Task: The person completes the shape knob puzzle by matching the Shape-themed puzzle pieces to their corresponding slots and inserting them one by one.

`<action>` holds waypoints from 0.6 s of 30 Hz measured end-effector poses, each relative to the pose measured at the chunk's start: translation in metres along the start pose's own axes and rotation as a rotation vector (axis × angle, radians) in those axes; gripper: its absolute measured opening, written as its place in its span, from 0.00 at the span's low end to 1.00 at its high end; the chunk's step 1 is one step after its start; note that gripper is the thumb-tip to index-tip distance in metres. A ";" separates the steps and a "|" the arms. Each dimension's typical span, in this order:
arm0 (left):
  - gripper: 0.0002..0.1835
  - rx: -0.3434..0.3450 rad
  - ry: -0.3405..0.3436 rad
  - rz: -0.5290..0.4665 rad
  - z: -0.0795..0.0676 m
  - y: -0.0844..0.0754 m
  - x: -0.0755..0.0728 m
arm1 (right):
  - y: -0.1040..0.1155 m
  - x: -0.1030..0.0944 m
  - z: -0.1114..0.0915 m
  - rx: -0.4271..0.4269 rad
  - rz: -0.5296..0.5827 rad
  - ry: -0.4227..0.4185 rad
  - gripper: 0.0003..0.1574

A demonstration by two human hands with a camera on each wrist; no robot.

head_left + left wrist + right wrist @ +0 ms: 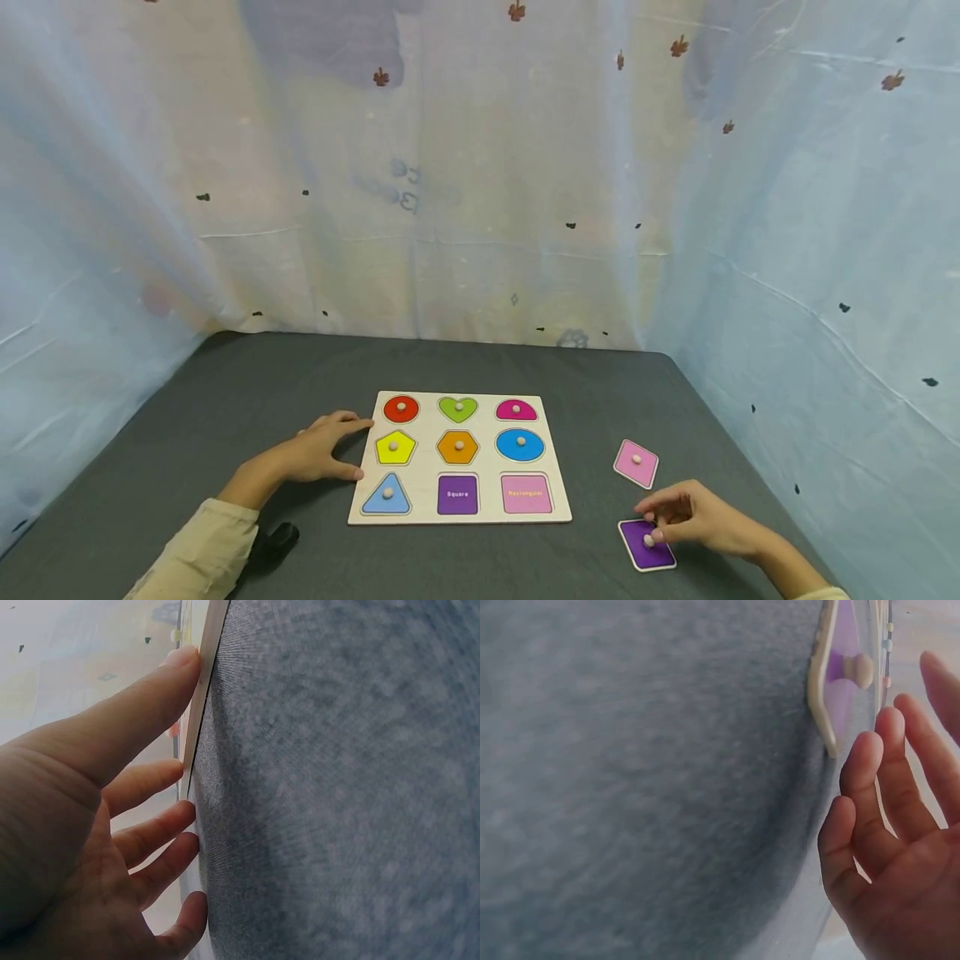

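A wooden shape puzzle board (486,457) lies on the table. My left hand (322,448) rests at its left edge, thumb and forefinger touching the side, fingers spread, as the left wrist view also shows. On the table to the right, a purple square piece (637,557) with a round wooden knob (864,671) lies flat. Over it hovers my right hand (701,521), thumb and fingers parted; in the right wrist view the fingertips (866,750) are apart from the knob. Bare recesses marked Square (457,504) and Rectangular (525,504) show on the board's near row.
A pink knobbed piece (636,463) lies just beyond the purple one. Seated in the board are several knobbed shapes, among them a red circle (392,412) and a blue triangle (386,505). A black object (281,537) is beside my left sleeve. Curtains (480,275) surround the grey table (300,367).
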State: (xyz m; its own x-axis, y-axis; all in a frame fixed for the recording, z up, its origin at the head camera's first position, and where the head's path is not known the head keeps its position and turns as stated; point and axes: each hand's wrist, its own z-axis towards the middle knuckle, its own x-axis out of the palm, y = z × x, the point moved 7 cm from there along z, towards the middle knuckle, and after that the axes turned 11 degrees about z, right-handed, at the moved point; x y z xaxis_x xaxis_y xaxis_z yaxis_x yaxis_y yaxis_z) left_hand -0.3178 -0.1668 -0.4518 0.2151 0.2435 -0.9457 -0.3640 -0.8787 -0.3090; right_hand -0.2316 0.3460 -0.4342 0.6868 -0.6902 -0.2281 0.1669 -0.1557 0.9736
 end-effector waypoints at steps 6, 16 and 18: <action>0.49 -0.003 -0.001 -0.005 -0.001 0.000 -0.001 | -0.005 0.004 -0.004 -0.036 0.008 0.057 0.15; 0.48 0.003 -0.002 -0.017 -0.003 -0.002 -0.002 | -0.008 0.008 -0.003 -0.063 0.006 0.074 0.12; 0.48 0.006 -0.005 -0.020 -0.003 -0.003 -0.002 | -0.009 0.008 -0.004 -0.064 0.010 0.072 0.12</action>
State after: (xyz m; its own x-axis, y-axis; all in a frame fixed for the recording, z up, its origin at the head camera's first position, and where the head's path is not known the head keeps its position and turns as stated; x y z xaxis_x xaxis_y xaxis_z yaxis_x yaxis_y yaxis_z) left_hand -0.3141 -0.1659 -0.4486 0.2180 0.2628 -0.9399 -0.3649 -0.8713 -0.3283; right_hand -0.2251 0.3446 -0.4445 0.7376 -0.6382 -0.2205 0.2027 -0.1022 0.9739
